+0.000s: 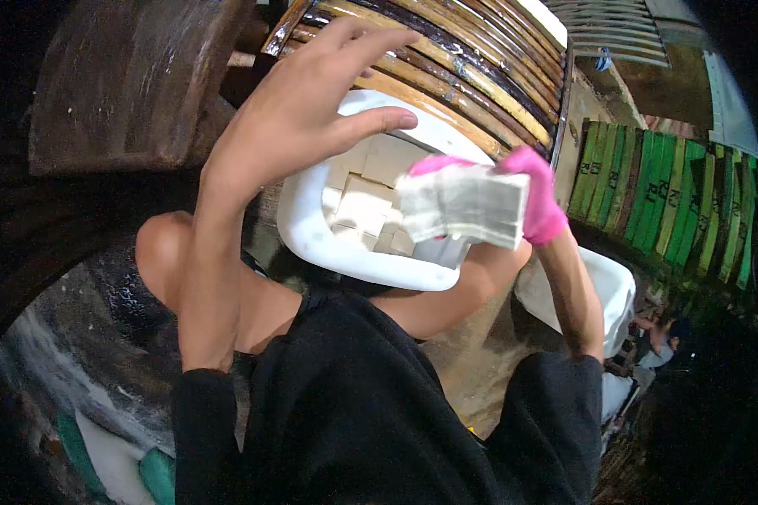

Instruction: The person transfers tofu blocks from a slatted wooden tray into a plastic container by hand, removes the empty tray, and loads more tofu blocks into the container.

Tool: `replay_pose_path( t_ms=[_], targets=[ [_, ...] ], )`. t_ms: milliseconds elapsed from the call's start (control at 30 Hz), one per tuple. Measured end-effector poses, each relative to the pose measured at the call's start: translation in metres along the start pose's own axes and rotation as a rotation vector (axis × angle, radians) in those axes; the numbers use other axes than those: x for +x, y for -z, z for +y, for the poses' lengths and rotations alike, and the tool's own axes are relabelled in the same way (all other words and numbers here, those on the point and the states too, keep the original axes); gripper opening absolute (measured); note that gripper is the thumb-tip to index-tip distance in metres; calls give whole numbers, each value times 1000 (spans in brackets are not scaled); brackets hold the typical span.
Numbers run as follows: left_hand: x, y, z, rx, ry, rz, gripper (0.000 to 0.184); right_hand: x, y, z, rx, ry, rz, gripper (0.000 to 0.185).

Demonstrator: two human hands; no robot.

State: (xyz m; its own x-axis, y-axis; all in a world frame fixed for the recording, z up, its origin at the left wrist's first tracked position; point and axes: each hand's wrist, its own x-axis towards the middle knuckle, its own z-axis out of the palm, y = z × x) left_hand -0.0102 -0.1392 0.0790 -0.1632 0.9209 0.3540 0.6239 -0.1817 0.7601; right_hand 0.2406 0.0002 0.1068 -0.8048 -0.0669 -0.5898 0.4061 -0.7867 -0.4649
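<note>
My left hand (303,118), bare, is raised over the near-left rim of a white plastic tub (307,219), its fingers apart and nothing in them. My right hand (537,198) wears a pink glove and grips a pale, whitish slab-like stack (467,202), smeared by motion; its exact kind is unclear. The slab is held above the tub's right side, with pink glove also showing behind its far edge. Inside the tub lie several cream-coloured rectangular blocks (364,202), close together. The tub stands between my knees.
A wet rack of bamboo-like slats (446,59) lies just beyond the tub. Green slatted crates (657,194) marked "RJ" stand at right. A second white tub (602,290) is by my right forearm. A dark wooden board (126,84) is at upper left. Another person (659,345) appears far right.
</note>
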Motion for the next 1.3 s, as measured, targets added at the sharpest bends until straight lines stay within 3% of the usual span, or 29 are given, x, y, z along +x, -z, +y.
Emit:
replay_pose_path(
  t_ms=[67,100,133,200,467,700,1167,1300],
  targets=[
    [-6,2,-6,17,-35,59,61,27,-18,5,-187,-272,32,75],
    [-7,3,-6,33,-56,82,60,50,-2,23,-71,-410,-36,67],
    [-8,5,-5,47,-78,104,59,69,-2,30,-97,-470,-29,56],
    [-9,9,-5,-17,-101,141,56,102,7,41,-175,-510,33,55],
    [-26,14,-4,-56,-40,92,54,120,65,45,-617,-467,423,49],
    [-23,18,-7,-58,-38,73,52,113,103,65,-1169,-461,565,43],
    [-27,5,-3,6,-53,52,53,103,137,110,-1701,-421,530,34],
    [-20,-5,-2,31,-68,37,54,106,146,116,-1945,-336,327,32]
  ],
)
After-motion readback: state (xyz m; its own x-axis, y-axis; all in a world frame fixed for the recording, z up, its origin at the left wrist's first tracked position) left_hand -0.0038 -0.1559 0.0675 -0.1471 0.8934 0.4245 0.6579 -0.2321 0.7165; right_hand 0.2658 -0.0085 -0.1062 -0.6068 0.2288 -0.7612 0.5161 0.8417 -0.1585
